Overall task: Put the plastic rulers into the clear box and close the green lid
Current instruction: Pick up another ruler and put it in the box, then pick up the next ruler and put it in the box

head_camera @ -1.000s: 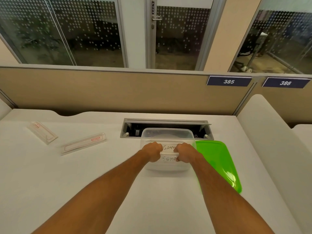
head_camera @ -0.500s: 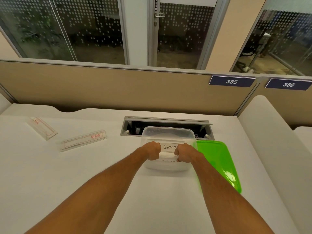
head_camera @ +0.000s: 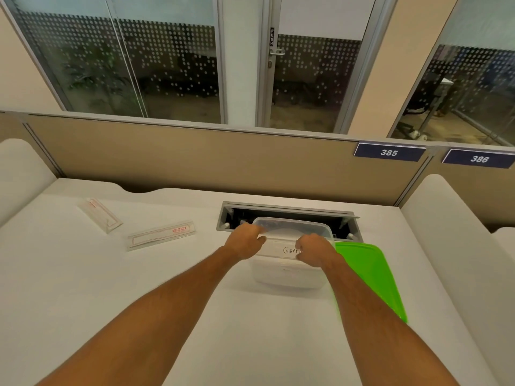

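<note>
Hands both at clear box on white desk. Left hand curled over near-left rim, fingers closed on edge. Right hand fisted against near-right rim, apparently pinching a flat strip lettered "GIRAF"; whether strip is a ruler or a label on the wall: cannot tell. Green lid off, lying flat just right of right hand, touching box side. Two packaged rulers well left of left hand: nearer ruler, farther ruler. Open cable tray just beyond both hands.
</note>
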